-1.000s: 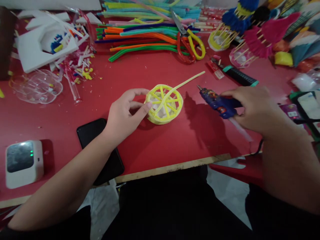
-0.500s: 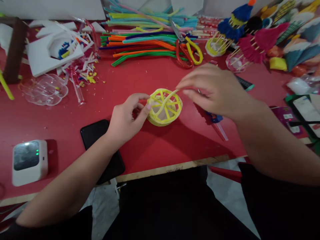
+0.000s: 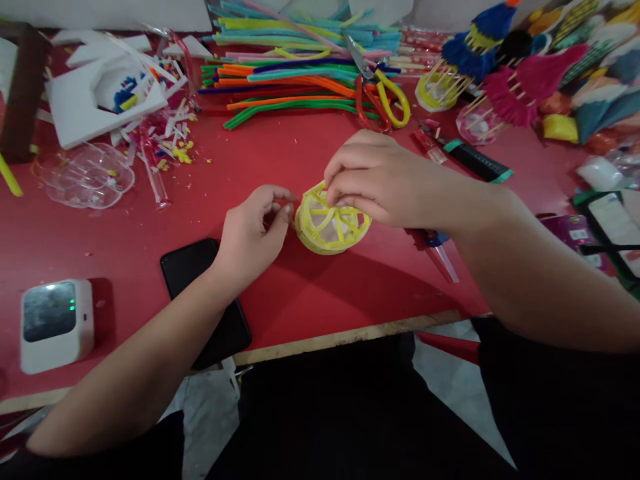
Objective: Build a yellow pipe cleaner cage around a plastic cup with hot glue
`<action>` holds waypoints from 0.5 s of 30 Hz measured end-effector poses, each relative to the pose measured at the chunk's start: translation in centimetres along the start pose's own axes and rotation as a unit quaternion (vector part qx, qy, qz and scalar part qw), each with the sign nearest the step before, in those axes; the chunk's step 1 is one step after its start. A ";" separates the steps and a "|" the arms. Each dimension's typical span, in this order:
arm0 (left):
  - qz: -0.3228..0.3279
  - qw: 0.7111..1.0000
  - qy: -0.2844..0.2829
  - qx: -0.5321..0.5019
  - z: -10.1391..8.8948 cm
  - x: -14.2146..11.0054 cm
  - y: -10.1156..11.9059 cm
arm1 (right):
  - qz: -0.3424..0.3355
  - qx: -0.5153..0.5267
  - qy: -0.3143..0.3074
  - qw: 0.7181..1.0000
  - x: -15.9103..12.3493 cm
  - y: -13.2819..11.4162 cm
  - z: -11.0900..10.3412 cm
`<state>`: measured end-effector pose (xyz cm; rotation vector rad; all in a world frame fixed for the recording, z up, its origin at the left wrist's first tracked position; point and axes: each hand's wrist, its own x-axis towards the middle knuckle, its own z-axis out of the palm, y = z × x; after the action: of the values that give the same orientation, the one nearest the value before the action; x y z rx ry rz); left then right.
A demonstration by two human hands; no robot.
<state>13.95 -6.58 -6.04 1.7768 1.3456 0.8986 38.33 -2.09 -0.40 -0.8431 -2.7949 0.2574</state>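
A round yellow form (image 3: 327, 248), low and drum-like with spokes across its top, sits on the red table in front of me. My right hand (image 3: 367, 177) is over its upper right part, fingers pinched on a yellow pipe cleaner (image 3: 325, 219) that runs across the spokes. The fingers hide most of that strip and some of the rim. At the form's left side is my left hand (image 3: 263, 223). Its fingers are loosely curled, thumb and index fingertip a little apart, with nothing seen between them and a narrow gap to the rim.
Pipe cleaners (image 3: 295, 83) in many colours lie at the back, with scissors (image 3: 380, 100) on their right end. A phone (image 3: 205, 300) and a white device (image 3: 57, 327) are at left. Foam scraps (image 3: 107, 100), a cutter (image 3: 477, 160) and stick-and-cloth figures (image 3: 523, 87) lie farther out.
My right hand has moved left and down onto the form, bringing the strip's raised end down. My left thumb and fingers have come off the rim. The form has shifted slightly right.
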 end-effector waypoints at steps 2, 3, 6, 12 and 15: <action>-0.003 1.000 0.000 -0.016 0.1 0.1 -0.2 | -0.006 -0.007 -0.007 1.000 0.0 -0.4 -0.2; -0.007 0.999 -0.003 -0.031 0.2 0.1 -0.3 | -0.006 -0.012 -0.008 1.000 0.0 -0.6 -0.3; -0.044 0.992 -0.026 -0.116 0.5 0.3 -0.4 | 0.027 -0.018 -0.002 0.999 -0.3 -1.6 -0.3; -0.069 0.964 -0.131 -0.222 0.4 0.3 0.2 | 0.081 -0.023 0.015 0.996 -0.8 -3.2 -0.8; -0.053 0.957 -0.166 -0.232 0.2 0.1 0.2 | 0.102 -0.015 0.032 0.994 -1.0 -3.7 -1.2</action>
<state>14.27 -6.59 -5.95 1.4002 0.9139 0.7419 37.47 -5.55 1.39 -1.1246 -2.6621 0.2177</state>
